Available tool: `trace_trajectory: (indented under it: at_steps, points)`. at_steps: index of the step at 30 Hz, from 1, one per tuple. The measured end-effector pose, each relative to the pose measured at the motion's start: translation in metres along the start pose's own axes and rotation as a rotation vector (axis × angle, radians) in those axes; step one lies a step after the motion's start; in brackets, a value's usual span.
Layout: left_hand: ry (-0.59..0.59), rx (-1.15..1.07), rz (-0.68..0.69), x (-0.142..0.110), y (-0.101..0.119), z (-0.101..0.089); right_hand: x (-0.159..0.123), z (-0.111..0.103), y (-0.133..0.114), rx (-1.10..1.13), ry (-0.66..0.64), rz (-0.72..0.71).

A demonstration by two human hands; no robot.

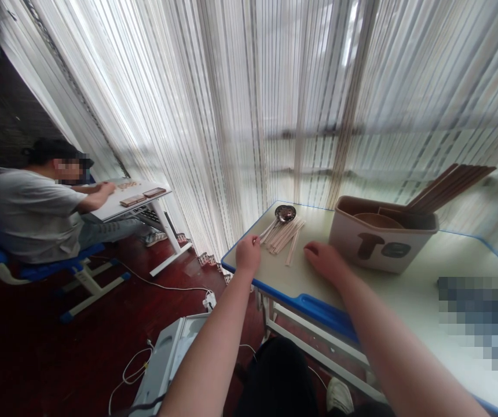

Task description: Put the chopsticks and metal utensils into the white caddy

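My left hand [248, 255] is closed at the table's left edge, its fingers at the handle end of a shiny metal spoon [285, 214]. The round bowl of the spoon points away from me; more than one may be stacked there. Beside it lies a loose pile of thin, pale, paper-wrapped chopsticks [280, 237], one stick apart on the right. My right hand [326, 262] rests on the table between the pile and a beige-and-brown bin, fingers curled together with nothing visible in them.
The beige bin [381, 243] holds brown sticks [453, 188] leaning right. A pixelated patch covers the table's right side. A curtain [240, 116] hangs behind. Left, another person [36, 214] sits at a white table [114, 209] with small pieces. A grey case [162, 365] and cables lie below.
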State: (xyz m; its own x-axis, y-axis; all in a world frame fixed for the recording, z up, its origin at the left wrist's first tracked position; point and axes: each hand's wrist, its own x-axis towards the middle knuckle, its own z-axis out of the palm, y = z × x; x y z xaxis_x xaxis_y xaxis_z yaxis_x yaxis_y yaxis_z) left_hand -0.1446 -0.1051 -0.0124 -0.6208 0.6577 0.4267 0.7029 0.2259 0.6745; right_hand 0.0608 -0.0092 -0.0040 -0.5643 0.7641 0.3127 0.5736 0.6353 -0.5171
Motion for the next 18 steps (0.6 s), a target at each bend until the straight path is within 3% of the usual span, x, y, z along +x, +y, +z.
trace_trajectory:
  at_steps: [9,18]
  points:
    - [0.103,-0.102,0.059,-0.0024,-0.0009,-0.0022,-0.0023,-0.0024,-0.0041,0.048,0.027,0.012]
    - [0.054,-0.192,0.022,-0.0030,0.0007,-0.0057,-0.0021,-0.0031,-0.0019,0.043,0.043,0.023]
